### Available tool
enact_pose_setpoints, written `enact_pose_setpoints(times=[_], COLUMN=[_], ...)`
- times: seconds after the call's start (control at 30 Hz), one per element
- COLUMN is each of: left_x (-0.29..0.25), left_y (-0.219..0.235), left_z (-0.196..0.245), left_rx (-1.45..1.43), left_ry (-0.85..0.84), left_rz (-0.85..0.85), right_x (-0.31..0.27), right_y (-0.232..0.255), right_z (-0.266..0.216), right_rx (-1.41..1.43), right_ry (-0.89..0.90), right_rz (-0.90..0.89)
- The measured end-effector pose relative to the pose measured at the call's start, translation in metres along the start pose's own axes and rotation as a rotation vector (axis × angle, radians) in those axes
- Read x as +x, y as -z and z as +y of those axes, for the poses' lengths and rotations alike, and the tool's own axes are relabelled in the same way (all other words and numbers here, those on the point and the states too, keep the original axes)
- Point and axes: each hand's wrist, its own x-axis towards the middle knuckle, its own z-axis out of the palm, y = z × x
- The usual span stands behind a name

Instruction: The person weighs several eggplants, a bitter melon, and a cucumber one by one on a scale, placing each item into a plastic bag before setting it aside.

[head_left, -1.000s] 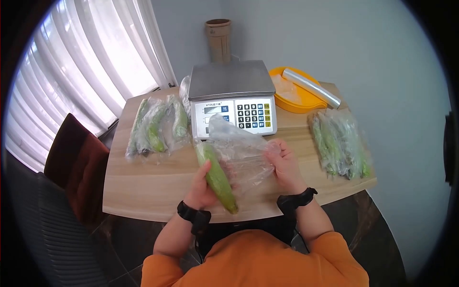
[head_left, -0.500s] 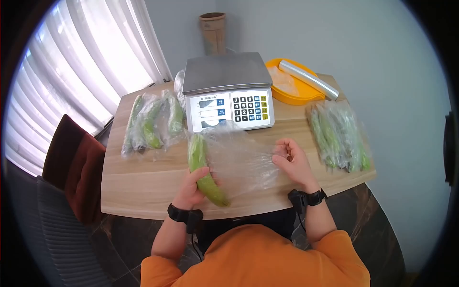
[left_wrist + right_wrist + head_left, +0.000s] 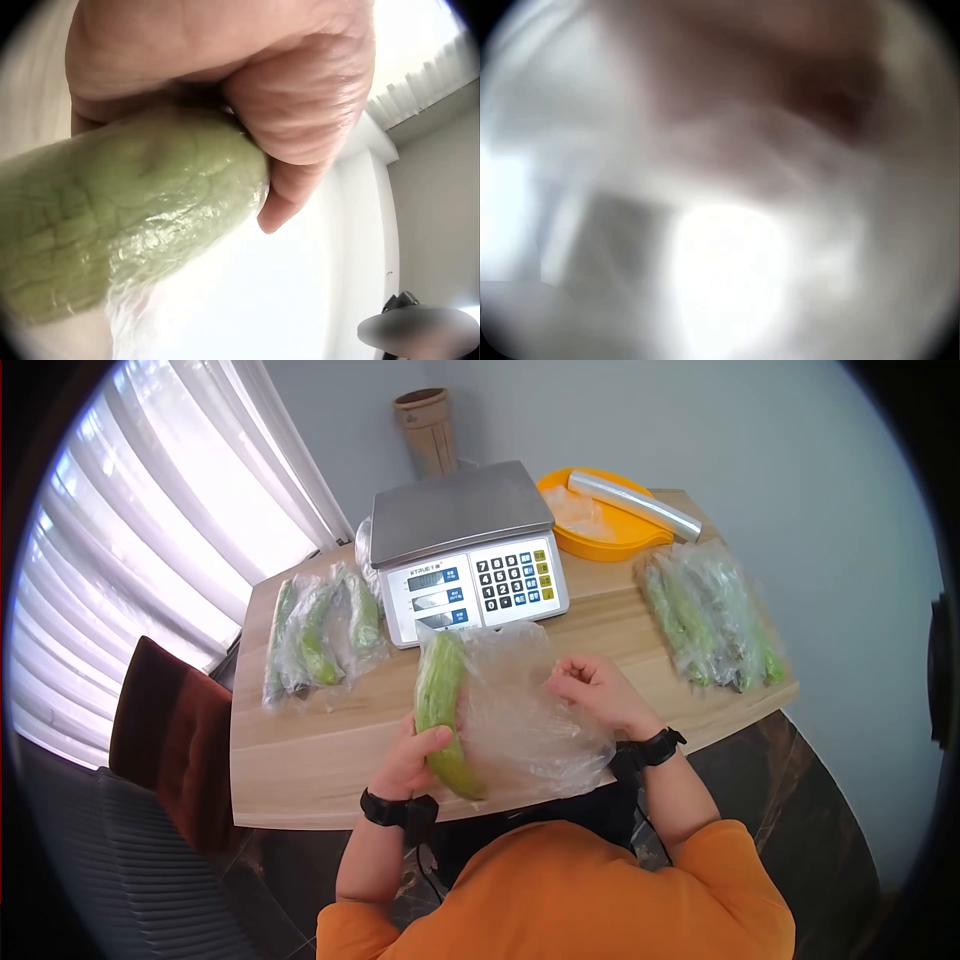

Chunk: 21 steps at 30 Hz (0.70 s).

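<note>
In the head view my left hand grips a long green gourd near its lower end, thumb across its front. Close up in the left wrist view, clear film lies tight and wrinkled over the gourd, with my fingers and thumb curled round it. A clear plastic bag spreads loosely from the gourd to the right. My right hand, fingers bent, pinches the bag's far side. The right wrist view is blurred, with pale plastic in front of the hand.
A price scale stands behind the hands. Several bagged green gourds lie left on the wooden table, and more bagged vegetables lie right. A yellow basin with a plastic film roll sits at the back.
The gourd has swung more upright in my left hand. The bag, earlier stretched toward my right hand, now spreads wider and hangs lower, toward the right wrist.
</note>
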Motion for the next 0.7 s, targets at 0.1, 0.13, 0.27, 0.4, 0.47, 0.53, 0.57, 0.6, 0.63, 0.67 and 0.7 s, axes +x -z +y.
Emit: enact_pose_setpoints(times=[0.1,0.13,0.27,0.4,0.47,0.53,0.57,0.6,0.63,0.67,0.7], left_x=[-0.001,-0.002,-0.003,0.002,0.003,0.005,0.007,0.008,0.009,0.009,0.01], left_y=[-0.001,-0.002,-0.013,-0.009,0.0,-0.004,-0.007,-0.006,-0.005,-0.005,-0.007], left_z=[0.003,0.004,0.012,0.006,0.001,-0.001,-0.001,0.0,0.001,0.002,0.002], left_rx=[-0.001,-0.004,-0.005,0.011,-0.033,-0.06,-0.072,-0.048,-0.024,0.001,0.045], left_ry=[-0.008,-0.016,0.01,-0.027,-0.004,-0.004,-0.005,0.001,0.008,0.016,0.014], left_rz=[0.031,0.043,0.021,0.038,0.051,0.094,0.115,0.072,0.028,-0.014,-0.007], right_x=[0.0,-0.001,-0.006,-0.01,-0.017,-0.02,-0.019,-0.019,-0.02,-0.023,-0.024], right_y=[0.008,0.01,0.019,0.014,0.014,0.014,0.013,0.012,0.009,0.002,-0.004], right_z=[0.007,0.004,-0.003,-0.011,-0.014,-0.012,-0.009,-0.007,-0.009,-0.012,-0.016], right_rx=[0.329,0.431,0.654,0.796,0.823,0.719,0.601,0.481,0.43,0.38,0.33], right_ry=[0.145,0.143,0.161,0.301,0.195,0.114,0.088,0.063,0.038,0.012,-0.014], right_rz=[-0.016,-0.002,-0.013,-0.183,-0.228,-0.324,-0.396,-0.467,-0.487,-0.506,-0.525])
